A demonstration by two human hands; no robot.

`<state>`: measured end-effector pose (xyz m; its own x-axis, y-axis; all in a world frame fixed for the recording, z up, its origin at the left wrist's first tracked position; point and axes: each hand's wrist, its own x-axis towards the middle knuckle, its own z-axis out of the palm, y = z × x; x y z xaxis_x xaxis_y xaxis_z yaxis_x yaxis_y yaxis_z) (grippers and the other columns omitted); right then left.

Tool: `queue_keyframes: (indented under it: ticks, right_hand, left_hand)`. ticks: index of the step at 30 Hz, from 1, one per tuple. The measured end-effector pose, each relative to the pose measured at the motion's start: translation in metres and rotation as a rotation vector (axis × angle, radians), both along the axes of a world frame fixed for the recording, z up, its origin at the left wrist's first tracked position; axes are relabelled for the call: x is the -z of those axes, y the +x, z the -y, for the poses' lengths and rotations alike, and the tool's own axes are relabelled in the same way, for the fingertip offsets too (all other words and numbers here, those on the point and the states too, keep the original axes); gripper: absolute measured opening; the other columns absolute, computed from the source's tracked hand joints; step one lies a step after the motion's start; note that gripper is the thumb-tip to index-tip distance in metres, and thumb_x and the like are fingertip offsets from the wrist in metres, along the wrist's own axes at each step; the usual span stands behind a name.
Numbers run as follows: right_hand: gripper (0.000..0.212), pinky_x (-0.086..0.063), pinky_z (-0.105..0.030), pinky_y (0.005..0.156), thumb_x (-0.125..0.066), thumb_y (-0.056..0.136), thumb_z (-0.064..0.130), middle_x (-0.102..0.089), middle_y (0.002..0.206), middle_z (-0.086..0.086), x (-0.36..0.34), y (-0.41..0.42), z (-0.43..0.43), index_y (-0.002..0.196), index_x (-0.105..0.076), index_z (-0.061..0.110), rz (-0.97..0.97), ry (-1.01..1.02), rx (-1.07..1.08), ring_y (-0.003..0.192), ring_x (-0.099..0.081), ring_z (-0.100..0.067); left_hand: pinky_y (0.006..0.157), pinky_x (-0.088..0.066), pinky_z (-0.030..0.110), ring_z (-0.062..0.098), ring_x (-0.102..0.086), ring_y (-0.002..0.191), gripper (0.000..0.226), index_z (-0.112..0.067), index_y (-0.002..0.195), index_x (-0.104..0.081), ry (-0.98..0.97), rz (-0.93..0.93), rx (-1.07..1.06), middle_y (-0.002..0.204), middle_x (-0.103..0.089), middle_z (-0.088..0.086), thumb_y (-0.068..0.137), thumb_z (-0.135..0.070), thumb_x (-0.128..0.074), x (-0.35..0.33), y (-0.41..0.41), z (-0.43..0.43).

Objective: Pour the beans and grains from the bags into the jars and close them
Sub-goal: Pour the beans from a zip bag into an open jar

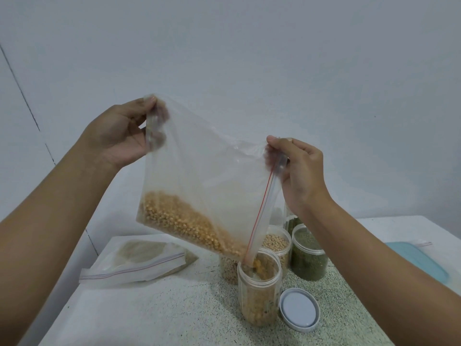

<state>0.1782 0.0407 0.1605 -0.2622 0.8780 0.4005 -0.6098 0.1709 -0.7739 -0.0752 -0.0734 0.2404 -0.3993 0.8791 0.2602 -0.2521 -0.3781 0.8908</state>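
While the left grip (119, 136) pinches the upper closed corner of the zip bag (199, 158) between thumb and fingertips, the right grip (299, 171) pinches the bag's zip edge, thumb on the near side and fingers curled behind the plastic. Both grips are pressed onto the bag and both are raised well above the bench (149, 308). The bag is clear and hangs tilted, left side high. Its red zip line runs down from the right grip to the lowest corner. That corner sits in the mouth of the front jar (258, 295). The yellow grains (179, 221) lie banked along the bag's lower edge and slope toward that corner. The front jar is clear, upright, lidless and partly filled with the same yellow grains. Its lid (299, 309) lies flat on the bench just right of the jar, pale inside facing up. Behind the front jar stands an open jar of pale beans (277, 243). To its right is a jar of green beans (309, 255), with another jar (291, 221) partly hidden behind it. A second bag (134, 263) lies flat on the bench to the left, zip line visible, holding brownish grain. A blue tray (419, 260) lies at the bench's right edge. Plain pale wall (249, 46) behind.
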Motion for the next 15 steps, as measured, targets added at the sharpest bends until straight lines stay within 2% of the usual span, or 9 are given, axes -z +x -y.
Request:
queue_keyframes:
  ticks: [6,9,11,15]
  right_hand:
    - [0.018,-0.046,-0.027,0.061,-0.071,0.090,0.002,-0.063,0.067,-0.007,-0.0007,0.0002,0.0016,0.073,-0.065,-0.002,0.008,0.011,0.003,0.062,-0.056,-0.017]
    - [0.018,-0.047,-0.026,0.061,-0.071,0.090,0.001,-0.062,0.067,-0.007,-0.0013,-0.0005,0.0023,0.073,-0.064,-0.002,0.002,0.012,0.001,0.062,-0.056,-0.017]
    - [0.018,-0.048,-0.026,0.061,-0.070,0.090,0.000,-0.062,0.067,-0.008,-0.0014,-0.0009,0.0021,0.074,-0.065,-0.002,-0.005,0.009,0.000,0.063,-0.057,-0.017]
    - [0.018,-0.047,-0.026,0.060,-0.070,0.090,0.000,-0.063,0.067,-0.007,-0.0008,-0.0011,0.0009,0.073,-0.065,-0.002,-0.001,0.014,0.003,0.063,-0.057,-0.017]
  left_hand:
    - [0.078,-0.039,0.027,0.007,-0.071,0.089,0.009,-0.018,0.086,-0.072,0.013,0.003,-0.011,0.085,-0.068,-0.011,0.091,-0.013,-0.066,-0.0011,-0.0010,-0.0007]
    - [0.077,-0.039,0.027,0.007,-0.071,0.087,0.024,-0.020,0.074,-0.078,0.006,-0.019,-0.015,0.082,-0.069,-0.011,0.093,-0.014,-0.065,-0.0024,-0.0009,0.0002]
    - [0.078,-0.038,0.027,0.007,-0.071,0.087,0.026,-0.020,0.072,-0.078,0.005,-0.016,-0.016,0.082,-0.068,-0.010,0.093,-0.013,-0.065,-0.0022,-0.0007,0.0003]
    - [0.080,-0.037,0.027,0.006,-0.071,0.087,0.010,-0.018,0.086,-0.070,0.009,0.012,-0.027,0.082,-0.067,-0.011,0.093,-0.013,-0.065,-0.0008,-0.0006,-0.0017]
